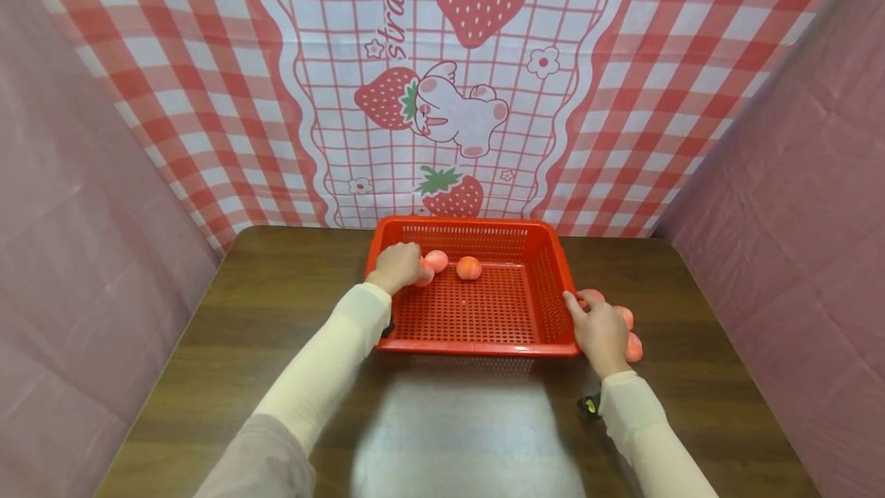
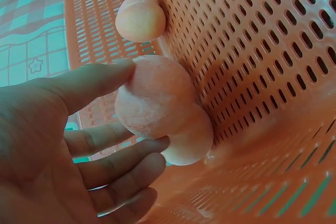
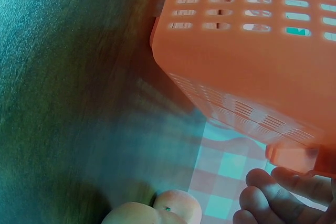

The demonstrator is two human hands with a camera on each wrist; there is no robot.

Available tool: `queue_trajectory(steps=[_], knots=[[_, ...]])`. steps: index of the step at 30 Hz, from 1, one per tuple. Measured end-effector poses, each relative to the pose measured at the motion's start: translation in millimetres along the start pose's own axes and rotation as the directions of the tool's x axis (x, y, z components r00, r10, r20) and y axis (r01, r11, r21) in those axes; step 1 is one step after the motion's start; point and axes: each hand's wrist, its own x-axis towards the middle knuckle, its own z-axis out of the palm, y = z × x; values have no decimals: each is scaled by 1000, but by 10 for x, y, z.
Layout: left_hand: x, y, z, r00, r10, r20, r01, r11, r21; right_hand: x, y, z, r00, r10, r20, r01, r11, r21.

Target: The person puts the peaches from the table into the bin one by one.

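A red plastic basket (image 1: 477, 347) with slotted walls stands on the table. Inside its left part, my left hand (image 1: 397, 267) holds a peach (image 2: 152, 95) between thumb and fingers. A second peach (image 2: 190, 139) sits against the held one, and a third peach (image 1: 469, 268) lies farther right on the basket floor. At the basket's right side, my right hand (image 1: 603, 335) grips the rim, thumb on top and fingers underneath, as the right wrist view (image 3: 286, 195) partly shows. Several peaches (image 1: 634, 347) lie on the table just beyond that hand.
The brown wooden table (image 1: 242, 344) extends on both sides of the basket. A strawberry-print checked cloth (image 1: 594, 137) hangs behind it, and pink cloths (image 1: 781, 198) hang left and right. Glare lies on the table's front.
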Motion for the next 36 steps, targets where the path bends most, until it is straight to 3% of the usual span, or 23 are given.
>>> queue_trajectory(steps=[12, 23, 31, 36], knots=[[-50, 1, 9, 990, 8, 138, -17, 998, 63, 1, -4, 1, 1000, -14, -6, 14, 1000, 8], [-39, 11, 32, 991, 8, 136, -17, 998, 64, 0, 11, -1, 1000, -3, -15, 3, 1000, 16], [-73, 17, 16, 982, -40, 187, 62, 992, -113, 1, 14, 16, 1000, -6, -22, 7, 1000, 17], [-91, 19, 9, 984, -19, 179, 38, 993, -109, 4, 14, 11, 1000, -12, -25, 13, 1000, 16]])
